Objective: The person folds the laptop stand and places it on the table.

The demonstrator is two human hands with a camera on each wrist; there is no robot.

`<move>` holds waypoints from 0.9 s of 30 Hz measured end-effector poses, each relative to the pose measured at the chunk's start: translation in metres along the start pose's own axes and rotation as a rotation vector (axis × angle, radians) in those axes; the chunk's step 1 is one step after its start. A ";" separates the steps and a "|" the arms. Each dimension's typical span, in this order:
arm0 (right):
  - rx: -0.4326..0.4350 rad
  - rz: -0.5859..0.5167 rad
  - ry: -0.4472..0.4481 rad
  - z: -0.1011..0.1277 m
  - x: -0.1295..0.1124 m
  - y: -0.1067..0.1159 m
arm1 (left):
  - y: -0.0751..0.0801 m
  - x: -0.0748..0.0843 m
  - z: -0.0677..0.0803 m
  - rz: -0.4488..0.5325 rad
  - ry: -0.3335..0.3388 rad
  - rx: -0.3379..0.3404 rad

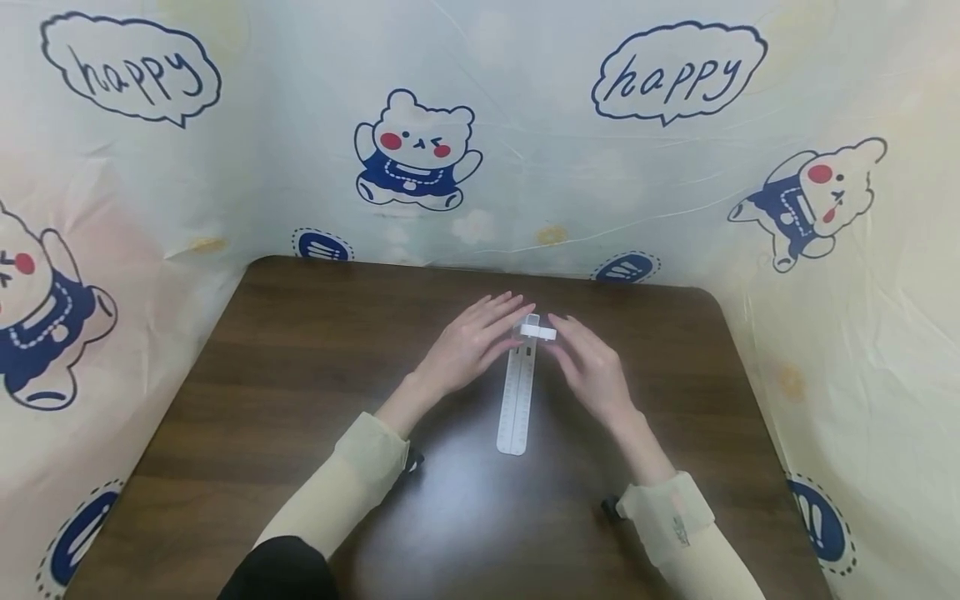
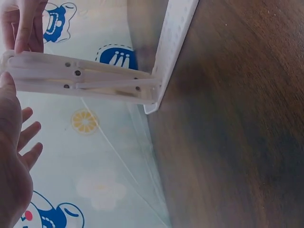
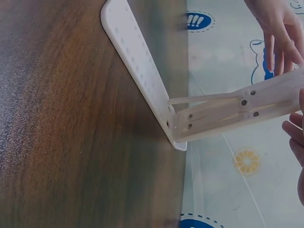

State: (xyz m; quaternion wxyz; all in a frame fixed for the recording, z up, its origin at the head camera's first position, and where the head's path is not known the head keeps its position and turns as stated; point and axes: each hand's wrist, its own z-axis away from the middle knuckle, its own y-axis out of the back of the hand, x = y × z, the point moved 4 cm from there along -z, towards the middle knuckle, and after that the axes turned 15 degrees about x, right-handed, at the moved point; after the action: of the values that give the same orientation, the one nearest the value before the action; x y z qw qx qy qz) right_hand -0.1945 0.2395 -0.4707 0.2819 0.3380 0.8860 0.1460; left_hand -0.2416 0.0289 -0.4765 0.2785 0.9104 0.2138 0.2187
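A white plastic stand (image 1: 516, 400) stands on the table, its long base pointing toward me. Its hinged upright with screws (image 2: 104, 80) rises from the base's far end, topped by a short crosspiece (image 1: 538, 332). My left hand (image 1: 472, 342) is left of the upright's top, fingers stretched out. In the left wrist view its thumb (image 2: 7, 80) lies at the upright's edge. From the other side my right hand (image 1: 596, 371) faces it, index finger and thumb extended near the crosspiece's end. The upright's top is cut off in both wrist views.
The dark wooden table (image 1: 285, 367) has rounded far corners. Behind it and along both sides hangs a pale fabric curtain (image 1: 540, 183) printed with bears and the word happy. A black rounded shape (image 1: 281, 571) shows at the lower left.
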 end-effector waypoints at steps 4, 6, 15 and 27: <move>0.058 0.017 0.079 0.000 -0.005 0.004 | 0.003 0.007 -0.002 -0.005 -0.046 0.035; 0.088 0.028 0.121 0.000 -0.007 0.006 | 0.005 0.009 -0.002 -0.008 -0.066 0.060; 0.138 0.025 0.193 0.002 -0.014 0.009 | 0.008 0.016 -0.002 0.016 -0.140 0.157; 0.094 0.006 0.220 0.018 -0.021 0.012 | 0.014 0.027 0.009 0.042 -0.231 0.175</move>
State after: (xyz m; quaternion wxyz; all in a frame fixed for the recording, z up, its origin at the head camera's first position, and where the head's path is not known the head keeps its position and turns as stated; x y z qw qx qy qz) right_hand -0.1643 0.2357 -0.4716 0.1663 0.3356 0.9164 0.1413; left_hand -0.2110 0.0283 -0.4675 0.2164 0.9546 0.1794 0.0986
